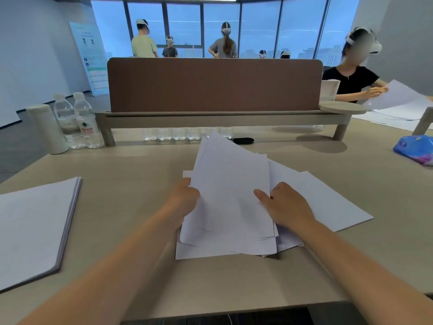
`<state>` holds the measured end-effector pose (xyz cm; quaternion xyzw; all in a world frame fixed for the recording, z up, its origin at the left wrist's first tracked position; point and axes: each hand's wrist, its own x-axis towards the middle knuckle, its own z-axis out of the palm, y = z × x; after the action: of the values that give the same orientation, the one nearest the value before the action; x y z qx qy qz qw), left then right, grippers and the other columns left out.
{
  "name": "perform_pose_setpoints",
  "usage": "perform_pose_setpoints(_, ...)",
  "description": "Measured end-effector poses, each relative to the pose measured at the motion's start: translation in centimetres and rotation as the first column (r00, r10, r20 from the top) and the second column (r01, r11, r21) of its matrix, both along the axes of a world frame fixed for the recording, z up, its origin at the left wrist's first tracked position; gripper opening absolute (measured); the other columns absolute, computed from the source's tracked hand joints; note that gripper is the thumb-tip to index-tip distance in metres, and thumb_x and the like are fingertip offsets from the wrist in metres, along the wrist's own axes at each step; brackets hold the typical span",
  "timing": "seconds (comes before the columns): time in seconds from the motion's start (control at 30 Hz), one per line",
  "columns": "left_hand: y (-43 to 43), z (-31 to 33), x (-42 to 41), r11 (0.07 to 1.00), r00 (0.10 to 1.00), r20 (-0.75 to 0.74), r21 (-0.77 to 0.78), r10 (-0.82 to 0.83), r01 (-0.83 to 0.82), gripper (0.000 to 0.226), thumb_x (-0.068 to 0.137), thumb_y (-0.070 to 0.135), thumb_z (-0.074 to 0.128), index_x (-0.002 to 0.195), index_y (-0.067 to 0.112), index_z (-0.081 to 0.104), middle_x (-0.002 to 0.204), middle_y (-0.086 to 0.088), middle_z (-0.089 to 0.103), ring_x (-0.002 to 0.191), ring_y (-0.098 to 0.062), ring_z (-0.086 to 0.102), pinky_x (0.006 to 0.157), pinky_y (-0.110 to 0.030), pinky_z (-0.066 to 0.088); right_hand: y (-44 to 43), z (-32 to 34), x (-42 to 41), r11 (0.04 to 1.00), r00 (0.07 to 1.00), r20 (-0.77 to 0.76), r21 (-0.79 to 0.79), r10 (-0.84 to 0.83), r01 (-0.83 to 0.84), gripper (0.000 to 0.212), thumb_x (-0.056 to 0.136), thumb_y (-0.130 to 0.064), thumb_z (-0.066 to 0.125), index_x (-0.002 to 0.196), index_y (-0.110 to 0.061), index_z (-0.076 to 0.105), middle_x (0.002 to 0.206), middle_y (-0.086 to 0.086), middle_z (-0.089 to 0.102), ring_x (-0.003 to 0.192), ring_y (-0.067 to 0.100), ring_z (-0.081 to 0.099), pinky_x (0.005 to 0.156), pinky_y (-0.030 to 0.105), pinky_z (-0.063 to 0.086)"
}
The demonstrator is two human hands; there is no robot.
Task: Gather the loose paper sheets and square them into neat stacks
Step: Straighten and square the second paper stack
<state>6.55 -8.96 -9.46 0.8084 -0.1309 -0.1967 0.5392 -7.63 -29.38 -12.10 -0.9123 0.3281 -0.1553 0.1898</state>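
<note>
A bundle of loose white paper sheets (230, 184) is tilted up off the beige table (131, 174) in the middle, its edges uneven. My left hand (181, 200) grips the bundle's left edge. My right hand (287, 205) holds its right side, thumb on the top sheet. More loose sheets (328, 202) lie flat and fanned out under and to the right of the bundle. A squared stack of sheets (32, 226) rests on the table at the near left.
A brown divider panel (214, 84) on a low shelf crosses the table behind. Water bottles (80, 120) and a white cylinder (48, 129) stand at back left. A blue packet (414, 147) lies at right. A person (351, 76) handles paper at back right.
</note>
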Motion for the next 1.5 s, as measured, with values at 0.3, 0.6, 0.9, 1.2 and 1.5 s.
perform_pose_setpoints(0.3, 1.6, 0.1, -2.1, 0.999, 0.996, 0.085, 0.044, -0.029, 0.026, 0.016, 0.087, -0.002, 0.048, 0.078, 0.006, 0.059, 0.071, -0.008, 0.055, 0.059, -0.022, 0.048, 0.052, -0.025, 0.033, 1.6, 0.4, -3.1, 0.987, 0.993, 0.055, 0.121, 0.102, -0.108, 0.060, 0.097, -0.054, 0.045, 0.054, -0.016, 0.027, 0.054, 0.002, 0.036, 0.052, 0.017, 0.036, 0.055, 0.032, 0.029)
perform_pose_setpoints(0.6, 1.4, 1.3, -2.6, 0.989, 0.994, 0.093, 0.144, -0.050, 0.036, 0.019, 0.083, -0.004, 0.048, 0.067, 0.007, 0.048, 0.064, -0.008, 0.047, 0.057, -0.021, 0.042, 0.052, -0.025, 0.029, 2.7, 0.6, -3.8, 0.977, 0.991, 0.105, 0.188, 0.080, -0.099, 0.047, 0.089, -0.037, 0.059, 0.059, -0.014, 0.031, 0.061, 0.004, 0.035, 0.055, 0.016, 0.034, 0.055, 0.030, 0.027)
perform_pose_setpoints(0.9, 1.1, 1.1, -1.9, 0.973, 0.998, 0.050, 0.229, -0.045, 0.032, 0.019, 0.084, 0.000, 0.054, 0.102, -0.002, 0.061, 0.086, -0.015, 0.057, 0.075, -0.028, 0.051, 0.063, -0.031, 0.036, 2.3, 1.0, -5.0, 0.979, 0.988, 0.116, 0.161, 0.105, -0.123, 0.035, 0.090, -0.038, 0.059, 0.079, -0.005, 0.067, 0.089, 0.004, 0.064, 0.088, 0.023, 0.062, 0.073, 0.032, 0.046)
perform_pose_setpoints(1.2, 1.1, 1.2, -3.0, 0.977, 0.986, 0.147, 0.209, -0.075, 0.043, 0.020, 0.082, -0.005, 0.048, 0.090, 0.007, 0.062, 0.081, -0.011, 0.056, 0.068, -0.024, 0.050, 0.057, -0.027, 0.036, 1.9, 1.2, -6.5, 0.985, 0.944, -0.280, -0.051, -0.172, 0.164, 0.078, 0.092, -0.074, 0.014, 0.113, -0.018, 0.064, 0.123, 0.006, 0.060, 0.121, 0.033, 0.048, 0.101, 0.047, 0.038)
perform_pose_setpoints(1.5, 1.1, 1.1, -3.8, 0.985, 0.979, 0.124, 0.084, -0.163, 0.154, 0.029, 0.087, 0.001, 0.054, 0.111, 0.014, 0.064, 0.098, -0.008, 0.071, 0.075, -0.024, 0.063, 0.061, -0.027, 0.047, 2.6, 0.9, -5.1, 0.942, 0.990, 0.113, 0.331, -0.090, 0.048, 0.056, 0.094, -0.066, 0.037, 0.119, -0.018, 0.053, 0.112, -0.006, 0.057, 0.105, 0.021, 0.056, 0.081, 0.031, 0.037)
